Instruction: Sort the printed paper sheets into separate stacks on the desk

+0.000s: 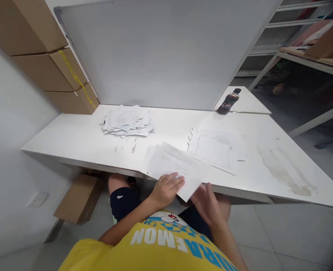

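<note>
My left hand [167, 189] grips the near edge of a printed sheet of paper [180, 165], its fingers lying over the top side. The sheet is tilted and reaches past the table's front edge, with more paper under its left side. By the sheet's lower right corner is my right hand [207, 201], palm up and thumb apart; its fingertips are blurred and partly behind the corner. To the right lie loose sheets [213, 150], one with a printed frame. A messy pile of papers [127, 120] sits farther back on the left.
The white table [79, 133] meets a whiteboard [161, 52] at the back. A dark cola bottle [228, 101] stands at the back right. Cardboard boxes [70, 71] are stacked at the left, and another box [76, 197] is on the floor. A greyish stain [285, 169] marks the table's right part.
</note>
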The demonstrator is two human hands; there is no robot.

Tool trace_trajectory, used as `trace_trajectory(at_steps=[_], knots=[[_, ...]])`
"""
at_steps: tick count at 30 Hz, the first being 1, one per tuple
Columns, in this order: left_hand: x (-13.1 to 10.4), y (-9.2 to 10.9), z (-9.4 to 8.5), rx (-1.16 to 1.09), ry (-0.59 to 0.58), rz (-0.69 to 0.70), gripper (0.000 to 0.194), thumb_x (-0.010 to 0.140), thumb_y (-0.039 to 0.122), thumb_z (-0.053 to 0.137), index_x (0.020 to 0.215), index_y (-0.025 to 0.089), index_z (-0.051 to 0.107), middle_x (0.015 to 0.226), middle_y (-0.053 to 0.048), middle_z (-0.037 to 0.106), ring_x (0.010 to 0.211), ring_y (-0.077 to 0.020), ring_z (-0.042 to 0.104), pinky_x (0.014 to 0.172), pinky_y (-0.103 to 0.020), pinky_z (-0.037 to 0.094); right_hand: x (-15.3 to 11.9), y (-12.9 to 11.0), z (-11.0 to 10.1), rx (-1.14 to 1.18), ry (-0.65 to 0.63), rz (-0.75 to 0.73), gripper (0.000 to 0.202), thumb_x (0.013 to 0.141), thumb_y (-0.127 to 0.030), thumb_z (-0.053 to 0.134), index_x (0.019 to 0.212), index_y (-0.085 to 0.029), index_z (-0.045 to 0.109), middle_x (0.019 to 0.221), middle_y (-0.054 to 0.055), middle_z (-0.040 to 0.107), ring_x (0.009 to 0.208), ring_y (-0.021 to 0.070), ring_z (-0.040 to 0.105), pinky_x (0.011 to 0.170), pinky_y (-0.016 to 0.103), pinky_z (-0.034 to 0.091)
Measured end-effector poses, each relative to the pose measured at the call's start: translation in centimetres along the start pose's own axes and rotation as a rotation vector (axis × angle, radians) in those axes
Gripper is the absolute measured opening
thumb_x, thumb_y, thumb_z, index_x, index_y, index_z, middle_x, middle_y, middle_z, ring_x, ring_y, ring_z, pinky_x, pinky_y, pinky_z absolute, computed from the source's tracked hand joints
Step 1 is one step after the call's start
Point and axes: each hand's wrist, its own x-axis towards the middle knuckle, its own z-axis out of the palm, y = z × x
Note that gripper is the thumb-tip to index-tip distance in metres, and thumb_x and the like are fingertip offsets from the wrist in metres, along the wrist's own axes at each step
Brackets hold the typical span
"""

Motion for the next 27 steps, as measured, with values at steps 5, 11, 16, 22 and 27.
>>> trace_trajectory(at_steps=[5, 11, 16, 22, 27], knots=[[0.5, 1.0, -0.1, -0.182, -0.295, -0.006, 0.04, 0.097, 0.017, 0.044, 0.133, 0.027, 0.058, 0.135, -0.005, 0.062, 0.134, -0.0246, 0.051, 0.107, -0.04, 0.043, -1.3, 1.7, -0.7, -0.07, 0.169, 0.059, 0.051, 0.068, -0.044, 0.078, 0.115, -0.025, 0.069, 0.101, 0.007, 0.076, 0.101, 0.0322, 0.069, 0.085, 0.047, 0.058], [0.9, -0.8, -0.7, -0.155, -0.201, -0.251, 0.059, 0.087, 0.019, 0.052, 0.145, 0.024, 0.046, 0.148, -0.01, 0.049, 0.144, -0.0303, 0.035, 0.118, -0.051, 0.029, -2.4, 0.9, -6.1, -0.15, 0.51, -0.072, 0.066, 0.055, -0.041, 0.085, 0.116, -0.021, 0.068, 0.101, 0.006, 0.076, 0.105, 0.0316, 0.069, 0.093, 0.044, 0.056], [1.0, -0.9, -2.3, -0.521, 0.006, -0.553, 0.077, 0.087, 0.025, 0.058, 0.155, 0.026, 0.024, 0.156, -0.012, 0.036, 0.143, -0.0294, 0.036, 0.117, -0.047, 0.034, -3.0, -1.5, -7.2, -0.325, 0.538, -0.197, 0.06, 0.058, -0.046, 0.083, 0.111, -0.019, 0.07, 0.105, 0.01, 0.074, 0.107, 0.0318, 0.066, 0.101, 0.048, 0.05], [1.4, 0.3, -3.9, -0.919, -0.143, -0.547, 0.092, 0.086, 0.03, 0.065, 0.158, 0.028, 0.009, 0.161, -0.01, 0.026, 0.146, -0.0308, 0.03, 0.119, -0.044, 0.03, -1.5, -5.2, -7.0, -0.533, 0.663, -0.419, 0.041, 0.061, -0.043, 0.081, 0.091, -0.016, 0.073, 0.092, 0.011, 0.073, 0.101, 0.0333, 0.064, 0.094, 0.05, 0.05], [1.4, 1.0, -2.7, -1.013, -0.148, -0.488, 0.072, 0.088, 0.029, 0.058, 0.153, 0.021, 0.029, 0.151, -0.013, 0.044, 0.139, -0.032, 0.042, 0.115, -0.047, 0.036, -1.8, -7.6, -7.4, -0.804, 0.698, -0.509, 0.03, 0.068, -0.043, 0.073, 0.086, -0.019, 0.072, 0.085, 0.007, 0.072, 0.091, 0.03, 0.064, 0.086, 0.044, 0.049]])
